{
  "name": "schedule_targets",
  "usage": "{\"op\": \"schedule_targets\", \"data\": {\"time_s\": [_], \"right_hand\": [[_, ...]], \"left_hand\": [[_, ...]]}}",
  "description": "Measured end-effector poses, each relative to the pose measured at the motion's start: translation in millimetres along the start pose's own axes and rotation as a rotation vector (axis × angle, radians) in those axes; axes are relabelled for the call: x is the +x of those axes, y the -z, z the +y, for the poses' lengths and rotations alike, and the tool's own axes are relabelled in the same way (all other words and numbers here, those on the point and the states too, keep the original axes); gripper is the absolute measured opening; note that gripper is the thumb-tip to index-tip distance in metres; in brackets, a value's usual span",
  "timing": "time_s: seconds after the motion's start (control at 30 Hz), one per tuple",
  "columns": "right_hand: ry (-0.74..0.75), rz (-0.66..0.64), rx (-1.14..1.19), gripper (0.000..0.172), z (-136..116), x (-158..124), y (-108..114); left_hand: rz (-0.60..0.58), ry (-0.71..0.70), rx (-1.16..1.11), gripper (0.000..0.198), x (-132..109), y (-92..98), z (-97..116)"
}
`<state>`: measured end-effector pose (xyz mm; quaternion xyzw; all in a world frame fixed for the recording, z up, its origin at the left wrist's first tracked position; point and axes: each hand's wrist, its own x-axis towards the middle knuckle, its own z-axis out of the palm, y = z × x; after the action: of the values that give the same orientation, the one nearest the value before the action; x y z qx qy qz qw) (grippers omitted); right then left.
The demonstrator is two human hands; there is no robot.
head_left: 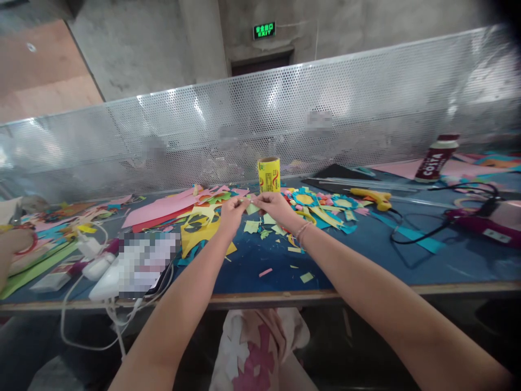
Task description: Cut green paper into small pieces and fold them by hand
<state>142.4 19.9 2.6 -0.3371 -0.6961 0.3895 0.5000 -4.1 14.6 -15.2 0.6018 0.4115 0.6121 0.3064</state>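
My left hand [235,209] and my right hand [275,205] meet over the middle of the blue table, fingers pinched on a small piece of pale green paper [253,208] between them. Right behind them stands a yellow printed cylinder [269,175] with an open top. Below my hands lie pale green paper scraps [252,226]. Beside my left hand is a cut-up yellow paper sheet [200,234]. To the right of my right hand are blue-and-yellow paper flowers [306,199] among colourful cuttings.
Pink paper sheets [160,209] lie at left, near a white power bank [108,288] with cables. A yellow glue gun [376,199] with a black cord and a dark red COSTA bottle [437,158] are at right. Another person's hand [16,244] shows far left. A perforated metal screen [244,125] stands behind.
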Motion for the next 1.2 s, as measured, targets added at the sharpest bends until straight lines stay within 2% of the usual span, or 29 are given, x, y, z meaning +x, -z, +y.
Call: {"op": "schedule_targets", "data": {"time_s": [0.23, 0.33, 0.37, 0.43, 0.47, 0.53, 0.57, 0.63, 0.77, 1.0, 1.2], "right_hand": [[-0.143, -0.033, 0.080, 0.021, 5.8, 6.9, 13.9], [-0.131, 0.050, -0.007, 0.018, 10.4, 9.1, 23.9], [-0.109, 0.096, -0.078, 0.017, 10.6, 8.8, 25.4], [0.017, 0.143, -0.242, 0.014, 9.0, 6.4, 23.6], [0.133, 0.110, -0.310, 0.013, 7.8, 4.5, 20.5], [0.372, -0.011, -0.398, 0.024, 6.0, 0.4, 11.5], [0.452, -0.060, -0.427, 0.029, 5.7, -1.3, 6.8], [0.508, -0.087, -0.461, 0.030, 6.7, -3.5, -0.3], [0.468, -0.030, -0.447, 0.023, 11.1, -2.7, -2.3], [0.315, 0.065, -0.344, 0.021, 10.1, 0.9, 1.2], [0.225, 0.065, -0.204, 0.023, 9.1, 0.5, 2.3]], "left_hand": [[0.089, 0.039, 0.024, 0.023, 6.7, 12.0, -6.0], [0.238, 0.085, 0.010, 0.024, 10.3, 21.6, -7.4], [0.244, 0.101, 0.031, 0.025, 10.7, 22.9, -7.7], [0.186, 0.146, 0.058, 0.027, 10.0, 21.4, -8.2], [0.165, 0.156, 0.030, 0.028, 9.2, 18.9, -8.6], [0.123, 0.161, -0.044, 0.028, 7.5, 12.4, -9.7], [0.112, 0.160, -0.065, 0.028, 6.7, 9.5, -10.1], [0.094, 0.152, -0.101, 0.029, 5.6, 5.3, -10.0], [0.015, 0.156, -0.182, 0.029, 3.7, 2.4, -4.2], [-0.134, 0.189, -0.278, 0.030, -0.9, -1.2, 6.4], [-0.175, 0.141, -0.257, 0.036, -1.8, 0.3, 8.9]]}}
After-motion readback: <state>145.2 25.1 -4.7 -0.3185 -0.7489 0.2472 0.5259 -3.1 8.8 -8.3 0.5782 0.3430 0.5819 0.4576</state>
